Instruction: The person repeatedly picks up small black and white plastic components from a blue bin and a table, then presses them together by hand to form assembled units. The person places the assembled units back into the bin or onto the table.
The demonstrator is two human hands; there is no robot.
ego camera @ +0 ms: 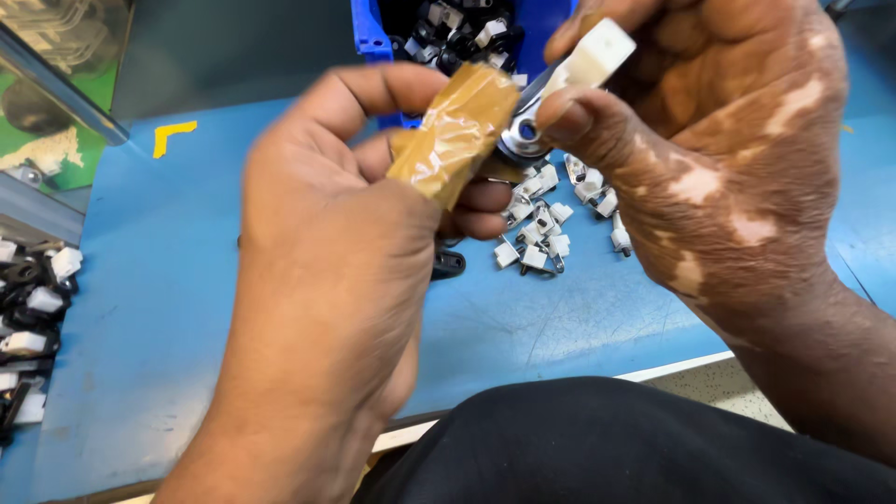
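Closest to the lens, the left hand (327, 280) curls shut, its thumb wrapped in brown tape (455, 131). Right hand (709, 140) pinches a white plastic clip (593, 56) with a metal ring (held above the blue bench (168, 280)). Loose white clips (546, 229) lie beneath, near the blue bin (371, 33) at the far edge.
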